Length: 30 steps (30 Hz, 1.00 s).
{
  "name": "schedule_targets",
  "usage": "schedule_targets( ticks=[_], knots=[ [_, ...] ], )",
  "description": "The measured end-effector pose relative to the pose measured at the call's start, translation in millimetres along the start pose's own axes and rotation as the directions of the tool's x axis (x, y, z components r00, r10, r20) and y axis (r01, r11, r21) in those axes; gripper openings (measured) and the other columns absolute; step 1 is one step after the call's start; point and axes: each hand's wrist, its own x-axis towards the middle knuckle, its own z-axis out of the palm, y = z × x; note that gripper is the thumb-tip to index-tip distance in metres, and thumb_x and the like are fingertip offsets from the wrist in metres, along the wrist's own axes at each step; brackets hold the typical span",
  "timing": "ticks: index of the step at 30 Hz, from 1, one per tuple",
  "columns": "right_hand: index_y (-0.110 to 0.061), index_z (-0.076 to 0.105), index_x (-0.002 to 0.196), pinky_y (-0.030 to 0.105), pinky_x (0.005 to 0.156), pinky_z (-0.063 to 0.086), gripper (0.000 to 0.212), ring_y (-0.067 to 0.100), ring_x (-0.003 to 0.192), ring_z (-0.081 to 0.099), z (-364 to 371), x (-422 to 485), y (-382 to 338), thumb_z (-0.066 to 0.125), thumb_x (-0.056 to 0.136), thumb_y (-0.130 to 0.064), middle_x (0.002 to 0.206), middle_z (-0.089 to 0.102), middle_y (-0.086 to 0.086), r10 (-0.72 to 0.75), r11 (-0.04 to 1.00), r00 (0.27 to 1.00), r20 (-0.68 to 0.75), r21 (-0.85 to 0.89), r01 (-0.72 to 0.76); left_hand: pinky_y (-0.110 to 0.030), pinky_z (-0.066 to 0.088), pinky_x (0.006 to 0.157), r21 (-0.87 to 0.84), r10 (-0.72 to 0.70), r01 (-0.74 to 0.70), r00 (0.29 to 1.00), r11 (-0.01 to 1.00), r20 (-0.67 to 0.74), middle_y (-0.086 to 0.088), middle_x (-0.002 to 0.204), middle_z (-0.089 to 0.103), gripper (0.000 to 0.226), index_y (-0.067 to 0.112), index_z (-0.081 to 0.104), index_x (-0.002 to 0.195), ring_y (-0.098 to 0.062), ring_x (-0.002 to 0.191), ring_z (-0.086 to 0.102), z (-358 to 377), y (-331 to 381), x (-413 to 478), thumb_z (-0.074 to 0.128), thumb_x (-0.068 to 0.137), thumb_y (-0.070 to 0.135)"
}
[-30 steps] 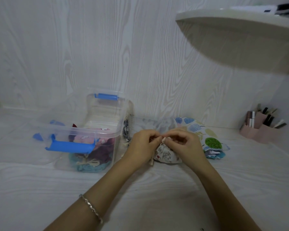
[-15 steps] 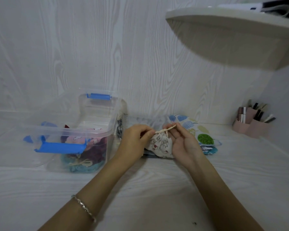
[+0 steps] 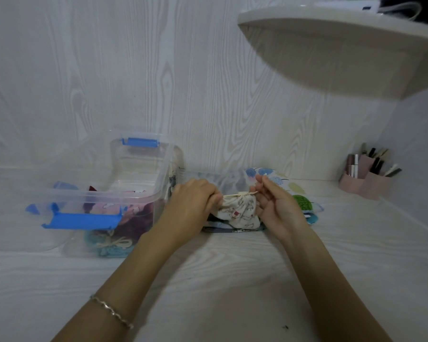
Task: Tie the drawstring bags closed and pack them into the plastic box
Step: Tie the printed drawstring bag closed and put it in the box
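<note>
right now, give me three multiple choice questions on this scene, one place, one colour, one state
1. Where is the box? A left of the bag B right of it C on top of it
2. What colour are the latches? A red B blue C green
3. The cord is? A stretched between left hand and right hand B hanging loose C tucked in the box

1 A: the box stands left of the bag.
2 B: both latches are blue.
3 A: each hand pinches an end, and the cord runs straight.
</note>
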Motion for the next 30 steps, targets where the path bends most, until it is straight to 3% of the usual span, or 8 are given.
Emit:
schedule_targets(
  ticks=[2,5,12,15,18,21,25,30],
  knots=[
    [0.001,0.070,0.095,0.026,0.074,0.051,0.021,0.009,0.072,0.062,-0.9,0.6,3.2,0.061,0.093,-0.018,0.070,0.066,-0.002,-0.120,0.962,0.992,-0.021,-0.250,0.111,-0.032,0.034,0.087,-0.049,0.022,-0.022,1.000,0.999,0.006,0.009,0.093,0.057,0.023,0.025,0.062,0.091,-0.011,0.092,0.048,1.5,3.6,-2.5,0.041,0.099,0.032],
    [-0.002,0.076,0.084,0.019,0.078,0.049,0.020,0.004,0.072,0.061,3.3,-5.6,10.2,0.066,0.089,-0.019,0.069,0.069,0.001,-0.285,0.708,0.953,0.098,-0.648,0.279,-0.030,0.033,0.085,-0.084,0.023,-0.021,0.999,0.996,0.024,0.009,0.088,0.057,0.019,0.023,0.058,0.087,-0.010,0.086,0.047,0.1,7.0,-6.2,0.043,0.097,0.029],
    [-0.029,0.077,0.085,0.022,0.067,0.051,0.018,0.013,0.075,0.071,5.7,-15.3,18.5,0.064,0.092,-0.018,0.080,0.076,0.002,-0.034,0.495,0.929,0.370,-0.801,0.337,-0.030,0.031,0.088,0.058,0.024,-0.022,0.999,0.998,-0.026,0.011,0.086,0.058,0.019,0.027,0.058,0.084,-0.009,0.088,0.046,0.8,3.3,-5.2,0.041,0.093,0.029],
    [-0.022,0.079,0.084,0.038,0.078,0.054,0.014,0.029,0.089,0.071,6.8,-16.4,19.1,0.066,0.088,-0.027,0.090,0.075,0.014,0.043,0.501,0.919,0.393,-0.804,0.321,-0.031,0.029,0.090,0.097,0.039,-0.029,0.995,0.995,-0.095,0.013,0.098,0.061,0.022,0.029,0.066,0.098,-0.010,0.099,0.048,4.7,-1.2,-2.4,0.044,0.096,0.030],
    [0.009,0.067,0.084,0.039,0.072,0.045,0.052,0.028,0.077,0.062,6.3,-15.5,21.2,0.064,0.077,-0.043,0.090,0.065,0.035,0.092,0.570,0.913,0.399,-0.772,0.280,-0.029,0.026,0.084,0.053,0.040,-0.028,0.970,0.998,-0.241,0.009,0.096,0.060,0.016,0.028,0.071,0.098,-0.014,0.100,0.050,8.9,-2.8,-1.8,0.057,0.093,0.027],
    [-0.004,0.074,0.079,0.023,0.069,0.049,0.020,0.014,0.075,0.068,8.0,-17.1,15.9,0.066,0.089,-0.020,0.081,0.074,0.011,0.059,0.652,0.917,0.395,-0.710,0.265,-0.028,0.036,0.084,-0.053,-0.057,0.042,0.939,0.998,-0.338,0.004,0.107,0.056,0.021,0.025,0.068,0.109,-0.016,0.101,0.053,13.7,-1.1,-1.8,0.065,0.088,0.024],
    [-0.011,0.078,0.089,0.028,0.081,0.056,0.018,0.018,0.089,0.073,7.8,-15.7,14.0,0.060,0.092,-0.014,0.089,0.077,0.007,-0.014,0.724,0.941,0.338,-0.645,0.243,-0.019,0.048,0.069,-0.545,-0.327,0.215,0.938,0.810,-0.117,0.005,0.096,0.058,0.020,0.021,0.055,0.105,-0.009,0.079,0.057,12.7,9.7,-3.0,0.065,0.087,0.024],
    [-0.002,0.073,0.080,0.037,0.073,0.049,0.023,0.028,0.074,0.059,8.8,-12.5,15.9,0.062,0.092,-0.018,0.073,0.061,0.024,-0.108,0.775,0.964,0.245,-0.586,0.236,-0.023,0.049,0.080,-0.535,-0.134,0.105,0.991,0.838,-0.015,0.008,0.094,0.067,0.011,0.019,0.068,0.097,-0.008,0.091,0.061,21.1,11.4,-4.3,0.065,0.088,0.027]
  ],
)
